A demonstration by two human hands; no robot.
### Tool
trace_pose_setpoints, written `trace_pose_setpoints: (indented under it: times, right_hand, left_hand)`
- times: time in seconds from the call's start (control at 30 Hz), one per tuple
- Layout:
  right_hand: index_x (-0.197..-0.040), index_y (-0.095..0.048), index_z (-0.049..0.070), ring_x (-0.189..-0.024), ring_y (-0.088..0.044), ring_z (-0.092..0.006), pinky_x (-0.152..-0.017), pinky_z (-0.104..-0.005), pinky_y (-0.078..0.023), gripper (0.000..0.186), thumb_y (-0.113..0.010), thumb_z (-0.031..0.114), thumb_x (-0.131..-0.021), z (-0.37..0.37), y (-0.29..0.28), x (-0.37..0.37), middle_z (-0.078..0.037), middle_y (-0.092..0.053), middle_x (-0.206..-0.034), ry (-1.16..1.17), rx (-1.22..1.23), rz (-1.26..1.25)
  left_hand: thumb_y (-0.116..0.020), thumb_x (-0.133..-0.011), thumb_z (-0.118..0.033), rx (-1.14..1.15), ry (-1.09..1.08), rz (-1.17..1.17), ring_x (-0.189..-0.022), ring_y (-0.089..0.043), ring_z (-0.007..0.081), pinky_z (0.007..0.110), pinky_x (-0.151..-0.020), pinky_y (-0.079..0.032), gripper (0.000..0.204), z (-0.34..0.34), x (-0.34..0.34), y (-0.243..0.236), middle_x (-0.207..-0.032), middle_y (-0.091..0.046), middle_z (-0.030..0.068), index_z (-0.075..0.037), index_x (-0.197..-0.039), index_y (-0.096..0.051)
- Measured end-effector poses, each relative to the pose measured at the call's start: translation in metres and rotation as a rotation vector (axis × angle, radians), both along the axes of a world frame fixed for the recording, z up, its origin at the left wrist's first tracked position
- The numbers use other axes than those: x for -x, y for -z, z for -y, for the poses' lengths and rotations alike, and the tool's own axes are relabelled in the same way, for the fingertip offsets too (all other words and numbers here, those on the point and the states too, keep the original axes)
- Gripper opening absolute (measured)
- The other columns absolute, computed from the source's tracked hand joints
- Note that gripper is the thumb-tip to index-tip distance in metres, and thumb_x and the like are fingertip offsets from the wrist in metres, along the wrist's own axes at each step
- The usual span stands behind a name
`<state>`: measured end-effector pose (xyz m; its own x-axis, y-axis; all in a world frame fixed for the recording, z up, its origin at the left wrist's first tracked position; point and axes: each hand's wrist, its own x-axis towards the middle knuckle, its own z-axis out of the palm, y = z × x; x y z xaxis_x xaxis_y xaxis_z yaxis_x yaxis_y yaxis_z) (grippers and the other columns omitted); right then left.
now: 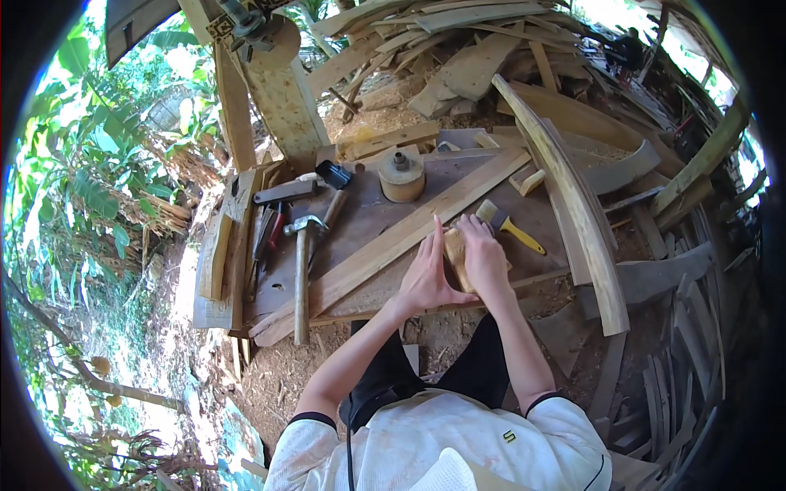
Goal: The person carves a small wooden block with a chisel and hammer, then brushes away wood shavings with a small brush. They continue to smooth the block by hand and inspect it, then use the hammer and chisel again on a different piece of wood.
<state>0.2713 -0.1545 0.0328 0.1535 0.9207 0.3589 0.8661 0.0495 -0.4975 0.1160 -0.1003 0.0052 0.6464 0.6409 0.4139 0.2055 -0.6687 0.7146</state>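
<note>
A small light-brown wooden block point(455, 255) sits between my hands at the front edge of the workbench. My right hand point(485, 260) curls over its top and right side, gripping it. Against its left side rests my left hand point(427, 277), fingers stretched out and thumb spread to the right below the block. Part of the block is hidden by both hands. A long plank point(385, 245) lies diagonally across the bench, passing just behind my hands. Right of my right hand is a paintbrush point(516, 229) with a yellow handle.
On the bench's left lie a claw hammer point(303, 270), red-handled pliers point(277, 227) and a grey bar-shaped tool point(285, 192). A round wooden piece with a metal spindle point(401, 176) stands behind the plank. A long curved timber point(565, 196) leans at right; scrap wood point(475, 74) is piled beyond.
</note>
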Motion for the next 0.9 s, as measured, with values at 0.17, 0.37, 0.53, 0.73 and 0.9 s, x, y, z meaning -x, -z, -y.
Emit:
trace_pose_setpoints:
  times: [0.17, 0.37, 0.53, 0.73, 0.9]
  right_hand:
    - [-0.143, -0.067, -0.005, -0.151, -0.056, -0.0405, -0.127, -0.0472, -0.045, 0.042, -0.055, 0.006, -0.104, 0.013, 0.012, 0.009, -0.025, -0.066, -0.152, -0.086, -0.046, 0.063]
    - [-0.143, -0.069, -0.003, -0.150, -0.057, -0.0396, -0.128, -0.0503, -0.044, 0.043, -0.060, 0.001, -0.101, 0.074, 0.004, 0.001, -0.021, -0.067, -0.153, 0.021, -0.032, 0.109]
    - [-0.142, -0.068, -0.004, -0.147, -0.059, -0.0426, -0.126, -0.0533, -0.045, 0.040, -0.057, 0.000, -0.104, 0.086, 0.004, -0.014, -0.026, -0.067, -0.151, -0.001, -0.027, -0.036]
    - [-0.144, -0.067, -0.004, -0.148, -0.058, -0.0440, -0.124, -0.0511, -0.048, 0.043, -0.061, 0.000, -0.101, 0.081, 0.009, 0.009, -0.027, -0.067, -0.150, -0.136, -0.068, 0.095]
    - [-0.139, -0.069, -0.004, -0.148, -0.059, -0.0424, -0.125, -0.0513, -0.047, 0.040, -0.060, 0.002, -0.101, 0.064, 0.007, -0.019, -0.025, -0.068, -0.150, 0.065, -0.031, 0.047]
  left_hand:
    - [-0.105, -0.059, -0.060, -0.022, -0.004, -0.031, -0.151, -0.043, 0.0525, 0.051, -0.128, -0.039, 0.179, -0.003, -0.001, 0.003, -0.162, -0.041, 0.0370, 0.012, -0.171, 0.014]
    - [-0.104, -0.060, -0.059, 0.042, 0.015, -0.063, -0.152, -0.042, 0.0533, 0.052, -0.129, -0.038, 0.176, 0.001, 0.000, -0.004, -0.163, -0.041, 0.0360, 0.009, -0.173, 0.013]
    - [-0.104, -0.060, -0.061, 0.012, 0.012, -0.070, -0.152, -0.041, 0.0536, 0.052, -0.129, -0.038, 0.176, 0.001, 0.002, -0.005, -0.163, -0.041, 0.0357, 0.008, -0.174, 0.011]
    - [-0.103, -0.059, -0.066, 0.008, 0.017, -0.082, -0.153, -0.040, 0.0544, 0.053, -0.129, -0.037, 0.178, -0.001, 0.001, 0.000, -0.163, -0.040, 0.0361, 0.009, -0.174, 0.010]
    - [-0.104, -0.057, -0.064, -0.022, 0.017, -0.071, -0.152, -0.040, 0.0550, 0.054, -0.129, -0.037, 0.179, 0.001, -0.001, -0.002, -0.163, -0.040, 0.0365, 0.009, -0.174, 0.010]
